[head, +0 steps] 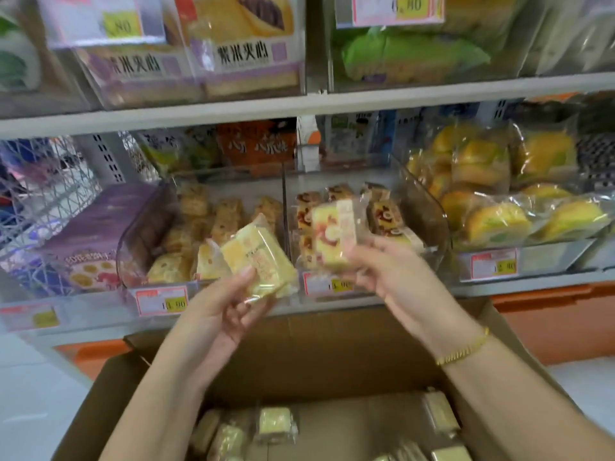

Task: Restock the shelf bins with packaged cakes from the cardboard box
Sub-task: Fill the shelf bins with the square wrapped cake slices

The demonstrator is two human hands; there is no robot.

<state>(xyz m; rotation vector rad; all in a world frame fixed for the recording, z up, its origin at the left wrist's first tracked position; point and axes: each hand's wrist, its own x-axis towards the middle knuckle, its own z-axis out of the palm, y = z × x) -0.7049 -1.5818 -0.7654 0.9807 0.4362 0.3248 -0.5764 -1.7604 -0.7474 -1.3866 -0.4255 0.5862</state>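
**Head view: one packaged cake in each hand, above the open box**

1. The left hand (216, 314) is raised palm-up in front of the lower shelf. Its thumb and fingers pinch the lower edge of a pale yellow cake (258, 264) in clear wrap. The cake is tilted and sits in front of the left bin (139, 234), level with that bin's front lip.

2. The right hand (392, 277) holds a swirl-patterned cake (332, 232) (yellow sponge with red markings, clear wrap). The fingers are curled round the cake's right side. The cake stands roughly upright at the front of the right bin (429, 214).

3. Both bins are clear plastic, stand side by side on the lower shelf and already hold wrapped cakes. A price tag (162, 299) is fixed below the left bin.

4. The cardboard box (299, 367) stands open below both forearms, flaps up. More wrapped cakes (276, 424) lie loose on its floor.

5. A gold bracelet (464, 349) circles the right wrist.

6. A purple carton (90, 241) lies just left of the left bin. Bagged yellow-green rolls (499, 221) fill the tray to the right of the right bin.
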